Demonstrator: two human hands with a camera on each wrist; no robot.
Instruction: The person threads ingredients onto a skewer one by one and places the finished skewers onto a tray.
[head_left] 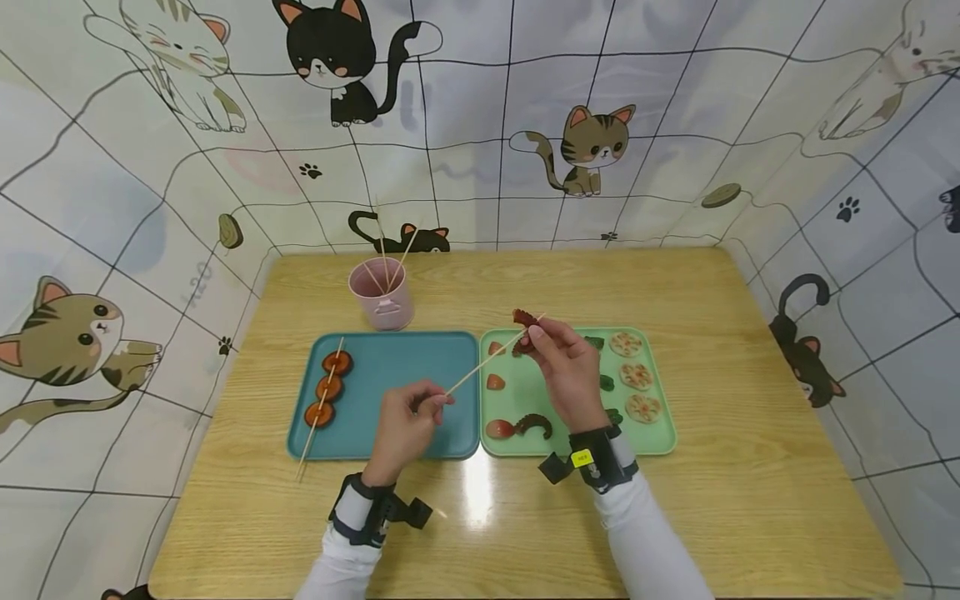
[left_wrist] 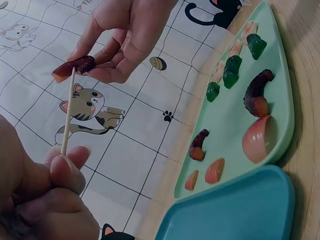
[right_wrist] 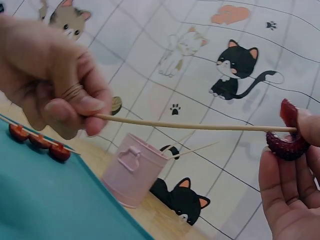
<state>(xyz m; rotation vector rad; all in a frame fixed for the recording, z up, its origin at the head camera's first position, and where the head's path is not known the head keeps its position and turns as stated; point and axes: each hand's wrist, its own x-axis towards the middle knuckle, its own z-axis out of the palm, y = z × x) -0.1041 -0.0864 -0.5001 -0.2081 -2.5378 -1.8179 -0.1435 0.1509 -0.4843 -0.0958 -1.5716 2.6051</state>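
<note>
My left hand (head_left: 408,425) pinches a thin wooden skewer (head_left: 483,364) near its lower end. In my right hand (head_left: 566,371), thumb and fingertips hold a dark red, curled toy octopus tentacle (right_wrist: 287,145) against the skewer's far end. The skewer slants up to the right above the trays and bows slightly in the right wrist view. How deep it sits in the tentacle cannot be told. Below my right hand, the green tray (head_left: 525,387) carries more tentacles (left_wrist: 259,92), reddish pieces (left_wrist: 257,140), green pieces (left_wrist: 232,71) and lotus-root-like slices (head_left: 636,376).
On the left, a blue tray (head_left: 420,354) bears a skewer with three brown round slices (head_left: 330,387). Behind it stands a pink bucket (head_left: 386,304) with several skewers (head_left: 405,254). A cat-print curtain (head_left: 465,108) surrounds the wooden table (head_left: 750,500).
</note>
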